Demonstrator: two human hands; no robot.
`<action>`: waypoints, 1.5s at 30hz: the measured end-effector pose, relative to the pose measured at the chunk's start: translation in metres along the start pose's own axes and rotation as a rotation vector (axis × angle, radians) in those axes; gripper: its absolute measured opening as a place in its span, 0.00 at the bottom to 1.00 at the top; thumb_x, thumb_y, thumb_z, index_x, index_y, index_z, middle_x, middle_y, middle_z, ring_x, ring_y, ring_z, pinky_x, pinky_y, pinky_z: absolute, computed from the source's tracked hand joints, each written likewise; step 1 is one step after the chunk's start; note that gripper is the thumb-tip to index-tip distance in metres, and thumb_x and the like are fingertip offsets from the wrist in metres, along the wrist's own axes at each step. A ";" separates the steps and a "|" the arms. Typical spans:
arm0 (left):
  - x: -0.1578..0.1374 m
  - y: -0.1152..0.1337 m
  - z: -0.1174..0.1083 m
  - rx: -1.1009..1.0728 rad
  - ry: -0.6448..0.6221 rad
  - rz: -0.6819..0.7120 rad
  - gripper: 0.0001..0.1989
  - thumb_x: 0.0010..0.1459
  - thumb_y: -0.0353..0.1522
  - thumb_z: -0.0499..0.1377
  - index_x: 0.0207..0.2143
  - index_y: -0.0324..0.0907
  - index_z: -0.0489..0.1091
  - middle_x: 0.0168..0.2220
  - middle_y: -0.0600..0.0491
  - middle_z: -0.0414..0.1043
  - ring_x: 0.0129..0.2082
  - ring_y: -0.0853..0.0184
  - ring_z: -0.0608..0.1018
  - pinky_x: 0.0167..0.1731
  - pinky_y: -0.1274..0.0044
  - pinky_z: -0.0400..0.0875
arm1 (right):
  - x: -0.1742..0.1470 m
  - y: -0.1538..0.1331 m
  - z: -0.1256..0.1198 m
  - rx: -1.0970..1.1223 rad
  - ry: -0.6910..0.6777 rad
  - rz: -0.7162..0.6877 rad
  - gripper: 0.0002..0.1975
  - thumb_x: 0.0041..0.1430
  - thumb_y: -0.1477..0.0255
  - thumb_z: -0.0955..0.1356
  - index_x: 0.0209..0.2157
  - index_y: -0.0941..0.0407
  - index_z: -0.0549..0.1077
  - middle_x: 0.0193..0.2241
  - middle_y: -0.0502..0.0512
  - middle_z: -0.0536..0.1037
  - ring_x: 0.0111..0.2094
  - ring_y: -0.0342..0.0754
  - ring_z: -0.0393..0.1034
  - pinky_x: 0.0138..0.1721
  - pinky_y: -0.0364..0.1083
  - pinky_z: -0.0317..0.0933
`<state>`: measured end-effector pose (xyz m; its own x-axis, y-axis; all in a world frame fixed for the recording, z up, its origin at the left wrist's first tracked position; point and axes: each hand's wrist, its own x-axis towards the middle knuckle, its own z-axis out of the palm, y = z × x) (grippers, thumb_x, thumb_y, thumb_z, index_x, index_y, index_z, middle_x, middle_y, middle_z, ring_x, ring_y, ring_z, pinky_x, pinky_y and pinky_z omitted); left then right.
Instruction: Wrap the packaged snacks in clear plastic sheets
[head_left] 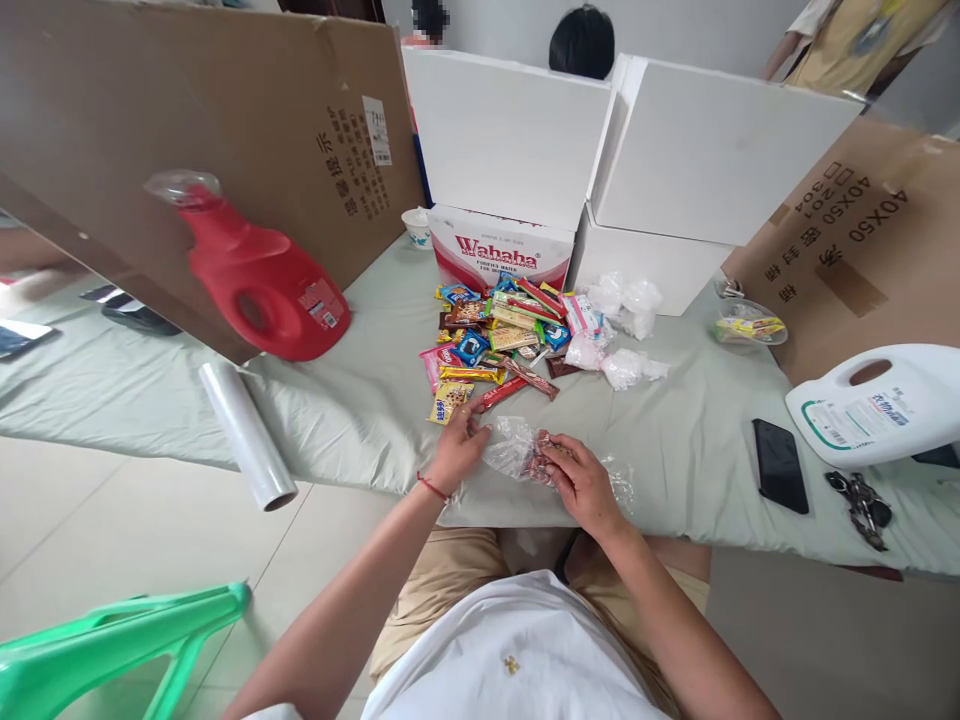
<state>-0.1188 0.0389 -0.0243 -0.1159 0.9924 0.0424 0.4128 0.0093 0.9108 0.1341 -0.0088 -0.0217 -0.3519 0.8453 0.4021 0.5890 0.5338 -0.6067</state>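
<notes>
My right hand [583, 482] is closed on a small reddish-brown packet [536, 462] wrapped in crumpled clear plastic film [511, 442] near the table's front edge. At the film's left end, the curled fingers of my left hand [457, 445] seem to pinch it, though the grip is partly hidden. Close to my left fingertips lies a red wrapped bar [502, 392]. Beyond both hands spreads a pile of packaged snacks [510, 325] in many colours. Several crumpled clear plastic bundles [626, 368] lie at its right side.
A red jug [289, 295] and a film roll [247, 435] are on the left. Behind the snacks stand a Wahaha carton [499, 245] and white boxes [510, 130]. To the right are a plastic tub [746, 330], white jug [870, 405], phone [780, 465] and keys [861, 508].
</notes>
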 end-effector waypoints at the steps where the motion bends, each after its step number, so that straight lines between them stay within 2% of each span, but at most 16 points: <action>1: 0.003 0.003 -0.001 -0.062 -0.082 -0.022 0.29 0.54 0.36 0.60 0.60 0.46 0.66 0.51 0.48 0.74 0.33 0.67 0.74 0.38 0.72 0.72 | -0.001 0.001 0.000 0.019 0.006 0.000 0.18 0.71 0.72 0.63 0.58 0.48 0.73 0.56 0.59 0.73 0.56 0.52 0.70 0.57 0.54 0.68; 3: 0.006 0.007 -0.002 -0.193 -0.276 -0.074 0.34 0.53 0.38 0.63 0.63 0.46 0.62 0.49 0.49 0.76 0.31 0.69 0.74 0.34 0.75 0.70 | -0.001 0.003 0.000 0.054 0.008 0.004 0.17 0.71 0.72 0.64 0.57 0.48 0.74 0.56 0.59 0.72 0.56 0.51 0.71 0.57 0.53 0.68; 5: 0.007 0.011 -0.001 -0.273 -0.447 -0.127 0.37 0.50 0.40 0.66 0.61 0.43 0.63 0.40 0.51 0.78 0.30 0.68 0.75 0.32 0.76 0.68 | -0.001 0.005 0.000 0.078 0.005 0.008 0.17 0.71 0.71 0.64 0.57 0.48 0.74 0.56 0.59 0.72 0.56 0.51 0.71 0.57 0.52 0.68; 8: 0.008 0.013 0.001 -0.253 -0.572 -0.220 0.30 0.43 0.44 0.70 0.47 0.40 0.72 0.26 0.57 0.74 0.26 0.68 0.72 0.26 0.78 0.63 | -0.001 0.007 0.000 0.097 0.002 0.017 0.16 0.71 0.71 0.64 0.57 0.48 0.75 0.56 0.59 0.72 0.56 0.50 0.71 0.57 0.52 0.68; 11: 0.009 0.013 0.001 -0.203 -0.524 -0.284 0.22 0.38 0.44 0.71 0.31 0.39 0.73 0.20 0.59 0.67 0.22 0.71 0.67 0.24 0.79 0.57 | -0.002 0.008 0.000 0.107 0.006 0.009 0.17 0.71 0.71 0.64 0.57 0.47 0.75 0.56 0.58 0.72 0.56 0.51 0.71 0.57 0.52 0.68; 17: -0.002 0.009 -0.017 -0.212 -0.319 -0.339 0.19 0.43 0.46 0.67 0.27 0.41 0.69 0.21 0.59 0.66 0.23 0.72 0.65 0.24 0.79 0.55 | -0.002 0.008 0.001 0.147 0.020 0.019 0.17 0.70 0.72 0.64 0.56 0.46 0.75 0.55 0.58 0.73 0.55 0.51 0.71 0.56 0.52 0.69; 20: -0.010 0.010 -0.020 -0.232 -0.291 -0.387 0.20 0.43 0.46 0.67 0.29 0.41 0.68 0.22 0.59 0.65 0.20 0.74 0.63 0.21 0.80 0.53 | -0.002 0.009 0.001 0.172 0.024 0.026 0.16 0.70 0.72 0.64 0.55 0.46 0.76 0.55 0.57 0.72 0.55 0.50 0.72 0.56 0.51 0.69; 25: -0.002 0.022 -0.008 -0.295 -0.317 -0.454 0.26 0.49 0.50 0.65 0.40 0.41 0.67 0.31 0.55 0.74 0.17 0.77 0.62 0.19 0.80 0.53 | -0.003 0.011 0.000 0.189 0.019 0.016 0.16 0.70 0.73 0.65 0.54 0.46 0.76 0.55 0.57 0.72 0.55 0.50 0.71 0.56 0.51 0.68; 29: 0.018 0.031 0.005 -0.158 -0.420 -0.394 0.35 0.36 0.40 0.74 0.48 0.39 0.70 0.26 0.58 0.73 0.24 0.71 0.71 0.25 0.79 0.61 | -0.003 0.011 -0.001 0.182 0.003 0.012 0.15 0.70 0.72 0.65 0.54 0.47 0.76 0.55 0.58 0.72 0.55 0.50 0.71 0.56 0.51 0.68; 32: 0.026 0.030 0.007 -0.080 -0.458 -0.341 0.23 0.32 0.36 0.72 0.35 0.40 0.74 0.22 0.59 0.70 0.25 0.68 0.72 0.27 0.77 0.62 | -0.003 0.011 -0.002 0.173 0.003 0.022 0.15 0.70 0.72 0.65 0.54 0.47 0.76 0.55 0.58 0.72 0.55 0.50 0.71 0.55 0.51 0.68; 34: 0.024 0.024 0.003 -0.071 -0.409 -0.326 0.15 0.34 0.37 0.71 0.26 0.40 0.73 0.21 0.59 0.69 0.25 0.69 0.70 0.27 0.77 0.61 | -0.003 0.011 -0.001 0.174 0.009 0.025 0.15 0.70 0.72 0.65 0.54 0.47 0.76 0.54 0.58 0.72 0.55 0.50 0.71 0.55 0.51 0.68; 36: 0.017 0.016 -0.004 -0.065 -0.335 -0.322 0.14 0.39 0.39 0.68 0.23 0.41 0.70 0.21 0.59 0.67 0.24 0.70 0.68 0.26 0.77 0.59 | -0.003 0.011 0.000 0.173 0.007 0.027 0.15 0.70 0.72 0.65 0.53 0.47 0.76 0.54 0.58 0.72 0.55 0.50 0.71 0.56 0.52 0.68; 39: 0.003 0.003 -0.016 -0.067 -0.238 -0.337 0.15 0.44 0.43 0.64 0.24 0.42 0.67 0.20 0.60 0.64 0.22 0.71 0.65 0.25 0.77 0.57 | -0.003 0.012 0.000 0.171 -0.009 0.024 0.15 0.70 0.73 0.65 0.53 0.47 0.76 0.55 0.58 0.72 0.55 0.50 0.71 0.56 0.52 0.68; 41: -0.004 -0.002 -0.020 -0.070 -0.199 -0.341 0.15 0.45 0.43 0.63 0.27 0.42 0.66 0.22 0.59 0.65 0.23 0.70 0.67 0.26 0.77 0.59 | -0.003 0.012 0.001 0.173 -0.014 0.015 0.15 0.70 0.73 0.64 0.53 0.47 0.76 0.55 0.58 0.72 0.56 0.50 0.70 0.56 0.52 0.68; 43: -0.006 0.000 -0.020 -0.078 -0.175 -0.302 0.15 0.46 0.42 0.63 0.31 0.42 0.68 0.28 0.55 0.71 0.29 0.67 0.73 0.30 0.76 0.65 | -0.002 0.013 0.000 0.175 -0.013 0.007 0.15 0.70 0.73 0.64 0.53 0.48 0.76 0.55 0.58 0.72 0.56 0.50 0.71 0.56 0.52 0.68; 45: -0.004 0.008 -0.018 -0.074 -0.188 -0.156 0.20 0.47 0.40 0.65 0.42 0.42 0.70 0.42 0.50 0.76 0.42 0.60 0.77 0.41 0.72 0.71 | -0.002 0.013 0.000 0.170 -0.015 0.005 0.14 0.70 0.73 0.64 0.53 0.47 0.76 0.55 0.58 0.72 0.55 0.50 0.71 0.55 0.52 0.68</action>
<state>-0.1310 0.0327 -0.0095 -0.0002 0.9851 -0.1717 0.3349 0.1619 0.9283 0.1425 -0.0038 -0.0304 -0.3613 0.8474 0.3892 0.4595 0.5250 -0.7165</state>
